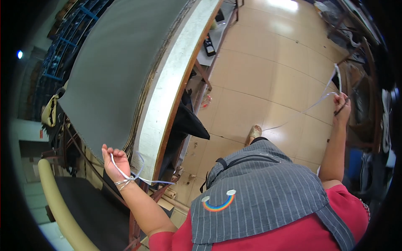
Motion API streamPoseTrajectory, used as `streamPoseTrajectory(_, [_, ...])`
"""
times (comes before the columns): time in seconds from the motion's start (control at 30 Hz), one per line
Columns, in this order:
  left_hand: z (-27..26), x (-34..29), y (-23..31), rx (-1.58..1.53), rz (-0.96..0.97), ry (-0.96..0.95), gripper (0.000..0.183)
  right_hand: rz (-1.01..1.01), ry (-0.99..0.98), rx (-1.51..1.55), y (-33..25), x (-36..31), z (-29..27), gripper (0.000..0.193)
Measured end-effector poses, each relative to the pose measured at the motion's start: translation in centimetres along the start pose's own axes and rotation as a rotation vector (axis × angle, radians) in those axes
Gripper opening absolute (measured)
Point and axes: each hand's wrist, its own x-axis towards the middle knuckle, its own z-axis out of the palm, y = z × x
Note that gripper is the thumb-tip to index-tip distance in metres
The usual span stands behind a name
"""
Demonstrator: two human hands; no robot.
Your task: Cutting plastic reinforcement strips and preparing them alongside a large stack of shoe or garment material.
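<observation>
My left hand point(116, 164) is raised beside the near end of the table, palm up and fingers bent. A narrow white strip point(120, 170) runs from between its thumb and fingers across the palm to the wrist. More of it loops there, with loose ends sticking out, beside thin silvery bands. Far out to the right, my right hand point(343, 108) is closed on another pale strip point(338, 77). That strip rises in a loop above the fingers and trails left over the floor. A slim dark object point(341, 107) lies across this hand; its kind is unclear.
A stack of grey sheet material point(113, 71) covers much of the white-edged table point(175, 71) at left. Black material point(190, 121) hangs from its side. A padded chair point(63, 205) stands at lower left. Crowded racks point(360, 83) line the right, beyond the tiled floor point(259, 75).
</observation>
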Motion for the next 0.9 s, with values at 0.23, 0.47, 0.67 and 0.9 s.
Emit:
streamPoseTrajectory(0.23, [11.9,2.2,-7.4,0.102,0.002,-0.065,0.023,-0.049,-0.042,-0.184,1.3,8.9,2.6,0.011])
streamPoseTrajectory(0.47, [18.4,4.3,-18.7,0.142,-0.246,0.065,0.023,0.022,-0.060,-0.340,1.2,13.3,5.6,0.011])
streamPoseTrajectory(0.67, [25.5,10.2,-25.6,0.242,-0.354,0.071,0.023,0.125,0.102,-0.649,8.4,15.3,-0.2,0.014])
streamPoseTrajectory(0.9, [35.6,21.1,-33.2,0.359,-0.347,-0.072,0.022,0.627,0.479,-1.314,19.7,7.7,-13.5,0.030])
